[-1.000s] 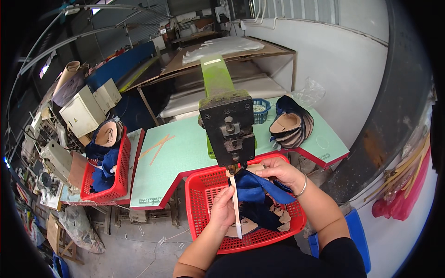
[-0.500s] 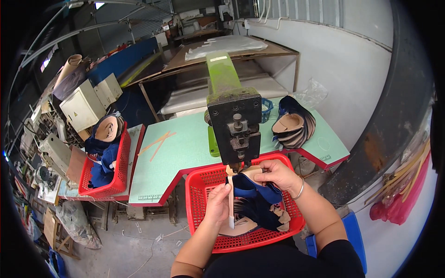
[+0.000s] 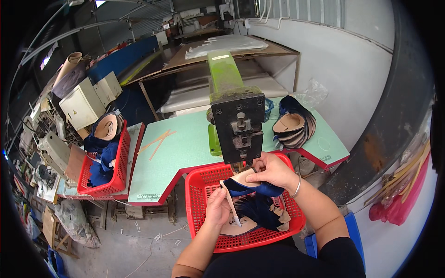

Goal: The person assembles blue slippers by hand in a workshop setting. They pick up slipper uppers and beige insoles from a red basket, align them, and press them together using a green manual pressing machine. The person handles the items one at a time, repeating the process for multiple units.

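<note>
1. Left hand (image 3: 219, 208): thumb and fingertips pinching a thin tan strip (image 3: 232, 207) near its upper end. The pale lower end hangs free over the red basket (image 3: 197, 178).

2. Right hand (image 3: 274, 172): thumb laid on the tan face of a blue-and-tan cloth piece (image 3: 241, 179), fingers behind it; a firm pinch. The far fingers are partly hidden.

3. Position of the cloth piece: between the two hands, above the basket, its upper edge just below the tip of the black machine head (image 3: 238, 120). Contact with the tip: cannot tell.

4. Change, strip: it hung nearly straight down half a second ago; now it slants, lower end swung to the right.

5. Change, cloth piece: one second ago a blue flap spread toward the right wrist; now the blue is gathered lower and more of the tan face shows.

6. Change, right hand: now closer in beside the head's lower end.

7. Reading (judgement): the piece is being turned under the head, with the strip guided along its edge; handling seems still in progress. Whether the strip is fixed to the piece is unclear.

8. Unchanged: fanned stack (image 3: 296, 125) and crossed loose strips (image 3: 162, 138) on the green table (image 3: 185, 148).
</note>
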Demonstrator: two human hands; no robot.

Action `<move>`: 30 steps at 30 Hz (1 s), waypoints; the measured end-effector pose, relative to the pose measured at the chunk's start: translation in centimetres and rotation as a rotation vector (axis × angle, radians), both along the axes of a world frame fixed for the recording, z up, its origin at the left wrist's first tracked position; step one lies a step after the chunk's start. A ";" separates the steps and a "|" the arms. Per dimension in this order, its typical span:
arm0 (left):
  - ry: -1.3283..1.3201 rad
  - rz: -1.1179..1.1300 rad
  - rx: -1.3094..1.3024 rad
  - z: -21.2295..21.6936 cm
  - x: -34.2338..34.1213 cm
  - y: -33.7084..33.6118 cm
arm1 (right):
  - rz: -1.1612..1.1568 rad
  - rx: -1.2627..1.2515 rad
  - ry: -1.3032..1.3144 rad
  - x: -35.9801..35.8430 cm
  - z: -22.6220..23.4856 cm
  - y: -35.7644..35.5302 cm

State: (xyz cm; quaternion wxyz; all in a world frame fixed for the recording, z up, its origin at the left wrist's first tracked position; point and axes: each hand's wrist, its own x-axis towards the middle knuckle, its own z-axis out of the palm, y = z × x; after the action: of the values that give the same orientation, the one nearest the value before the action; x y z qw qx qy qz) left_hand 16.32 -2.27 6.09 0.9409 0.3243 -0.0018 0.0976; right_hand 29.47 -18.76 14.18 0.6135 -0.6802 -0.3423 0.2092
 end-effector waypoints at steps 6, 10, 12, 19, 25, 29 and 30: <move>0.002 0.040 -0.116 -2.0 -0.7 0.5 | -0.162 -0.239 -0.211 -3.0 3.6 1.3; -0.064 0.172 -0.005 -3.2 -1.5 1.2 | -0.247 -0.323 -0.240 -4.2 3.7 2.3; -0.092 0.369 0.232 -4.2 -2.5 2.4 | -0.244 -0.161 -0.255 -5.0 0.8 2.7; -0.656 0.780 1.610 0.0 -6.3 4.5 | -0.106 0.107 -0.542 -6.7 -7.8 1.7; -0.585 0.788 1.667 -0.5 -7.4 4.5 | -0.105 0.116 -0.550 -6.9 -7.8 2.6; -0.553 0.794 1.632 -0.9 -7.3 4.6 | -0.090 0.083 -0.510 -7.3 -7.6 2.5; -0.544 0.794 1.623 -1.0 -7.2 4.5 | -0.073 0.077 -0.524 -7.2 -7.6 2.4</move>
State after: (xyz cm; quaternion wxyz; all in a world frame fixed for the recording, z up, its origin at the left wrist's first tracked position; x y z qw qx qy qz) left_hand 9.10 2.28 5.12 0.2929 0.8234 -0.1781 0.4523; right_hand 22.23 -16.33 6.61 0.5364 -0.6993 -0.4724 -0.0093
